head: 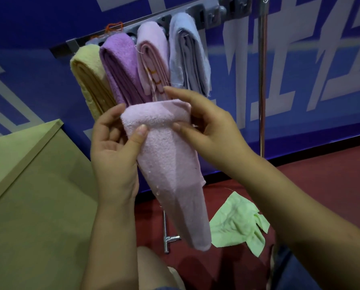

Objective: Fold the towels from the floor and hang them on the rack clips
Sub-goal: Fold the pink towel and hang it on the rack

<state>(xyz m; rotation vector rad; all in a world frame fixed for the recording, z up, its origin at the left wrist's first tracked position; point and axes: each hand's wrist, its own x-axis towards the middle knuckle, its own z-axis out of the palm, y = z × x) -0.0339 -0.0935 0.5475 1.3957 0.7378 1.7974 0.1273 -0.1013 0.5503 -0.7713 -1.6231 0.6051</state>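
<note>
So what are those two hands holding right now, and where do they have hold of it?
A folded pink towel, gripped at its rolled top end: left hand on one side, right hand on the other; the rest hangs free.

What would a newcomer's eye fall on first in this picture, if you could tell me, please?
First, the folded pink towel at centre, held up by the left hand and right hand. Behind it, four folded towels hang in a row from the rack: yellow, purple, pink, pale blue. A crumpled green towel lies on the red floor at lower right.
</note>
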